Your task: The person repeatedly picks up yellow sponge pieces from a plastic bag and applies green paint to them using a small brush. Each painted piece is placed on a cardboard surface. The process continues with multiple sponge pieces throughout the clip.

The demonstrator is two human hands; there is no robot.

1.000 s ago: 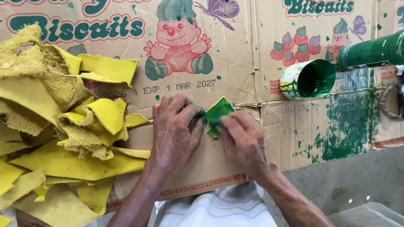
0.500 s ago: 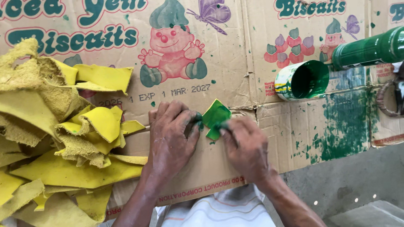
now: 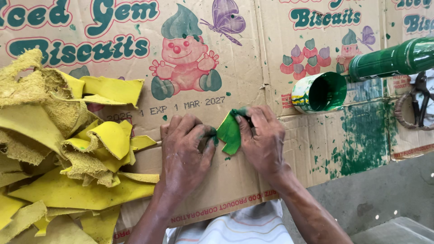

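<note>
A small green-painted piece of material (image 3: 229,132) stands on edge on a flattened cardboard sheet (image 3: 253,68). Both hands pinch it. My left hand (image 3: 183,151) holds its left edge with green-stained fingertips. My right hand (image 3: 261,138) grips its upper right edge with thumb and fingers. The piece is partly folded and tilted up between the two hands. Both hands rest on the cardboard, knuckles up.
A heap of yellow leather-like scraps (image 3: 58,149) covers the left side. A tin of green paint (image 3: 318,92) lies tipped at upper right, beside a green bottle (image 3: 393,58). Green paint stains (image 3: 364,138) mark the cardboard. A dark tool handle (image 3: 418,106) sits at the far right edge.
The hands have stayed on the green piece and kept working it. The piece has turned more upright and folded. The view has shifted slightly downward.
</note>
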